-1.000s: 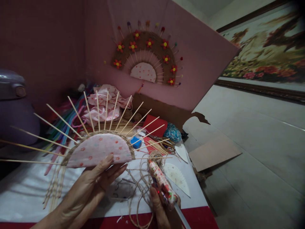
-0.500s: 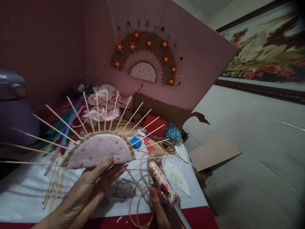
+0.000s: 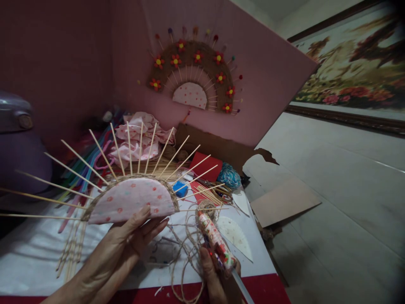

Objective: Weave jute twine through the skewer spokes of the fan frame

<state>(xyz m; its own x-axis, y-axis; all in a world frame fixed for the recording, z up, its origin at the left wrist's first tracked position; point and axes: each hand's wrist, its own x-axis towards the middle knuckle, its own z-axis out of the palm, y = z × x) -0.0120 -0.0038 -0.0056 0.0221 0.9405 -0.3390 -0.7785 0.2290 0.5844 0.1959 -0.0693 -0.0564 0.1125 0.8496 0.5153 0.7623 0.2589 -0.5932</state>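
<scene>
My left hand grips the lower edge of a fabric-covered half-circle, thumb on its front and fingers behind. The piece is pale pink with small red prints, its curved rim wrapped in twine. Wooden sticks fan outward from that rim. In my right hand is a glue gun with a patterned wrap, a small red light and a clear glue stick coming out of its back end. Its nozzle points up and away, apart from the half-circle. Loose jute twine lies between my hands.
Behind are crumpled pink fabric, a blue yarn ball, scissors and red paper. A white paper-plate piece lies at right. A finished-looking flowered half-circle decoration leans or hangs on the pink board.
Almost nothing differs. The half-circle's sticks have shifted very slightly, and both hands keep their hold.
</scene>
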